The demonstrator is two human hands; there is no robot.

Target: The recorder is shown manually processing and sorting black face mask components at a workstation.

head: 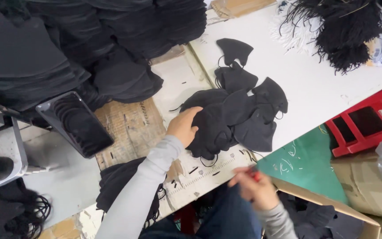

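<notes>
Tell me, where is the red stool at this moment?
In the head view the red stool stands at the right edge, on the floor below the white table, next to the green floor patch and above an open cardboard box.

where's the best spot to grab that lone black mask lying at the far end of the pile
Take the lone black mask by its pointed lower tip, coming from the open white table on its right. It lies flat and apart from the pile of masks, with bare surface on that side. The left hand already rests on the pile.
</notes>
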